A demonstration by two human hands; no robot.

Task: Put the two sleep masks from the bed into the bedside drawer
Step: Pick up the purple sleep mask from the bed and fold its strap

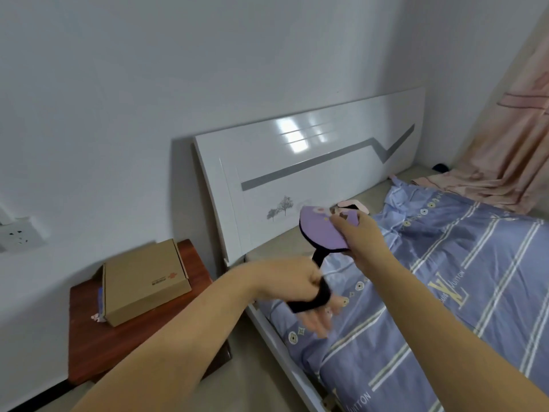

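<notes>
Below the right hand (361,236) pinching the purple sleep mask (322,230), the left hand (300,288) hooks its black strap (309,292); best gather that strap before carrying toward the bedside table (124,337).

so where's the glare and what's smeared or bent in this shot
Head view: bright window glare sits on the glossy white headboard. Head view: the left hand is motion-blurred, fingers smeared around the black strap, while the right hand holding the purple sleep mask is sharper. Head view: wide-angle distortion tilts the walls and bows the bed edge.
</notes>
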